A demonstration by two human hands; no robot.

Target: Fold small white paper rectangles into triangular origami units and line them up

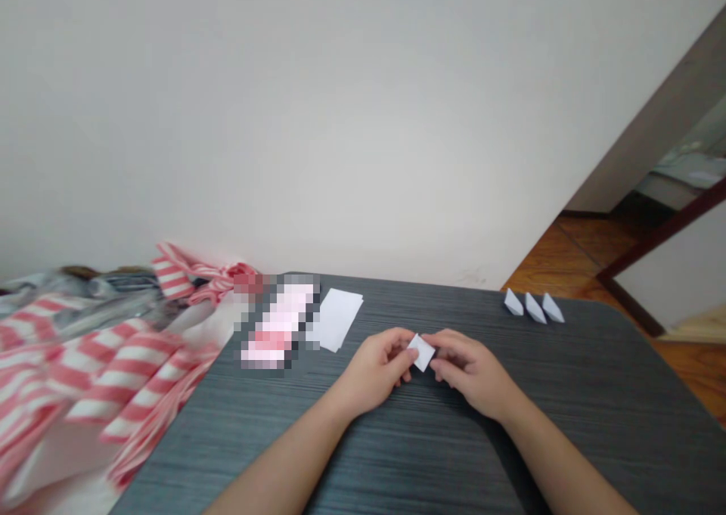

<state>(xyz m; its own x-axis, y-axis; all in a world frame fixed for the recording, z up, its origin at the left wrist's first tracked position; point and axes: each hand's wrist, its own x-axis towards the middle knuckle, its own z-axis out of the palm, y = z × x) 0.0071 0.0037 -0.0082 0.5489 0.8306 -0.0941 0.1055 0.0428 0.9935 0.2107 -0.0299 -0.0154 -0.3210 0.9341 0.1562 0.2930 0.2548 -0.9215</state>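
"Hands open or closed?"

"Curled. Left hand (374, 371) and right hand (470, 371) pinch a small folded white paper (421, 352) between them, over the dark grey table (408, 454)."

"What's nearest?"

"A loose white paper stack (340, 318), and three folded paper shapes (534, 307) beyond."

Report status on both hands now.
Left hand, right hand pinching small folded white paper. Loose white sheets left, apart from hands. Three origami boats ahead.
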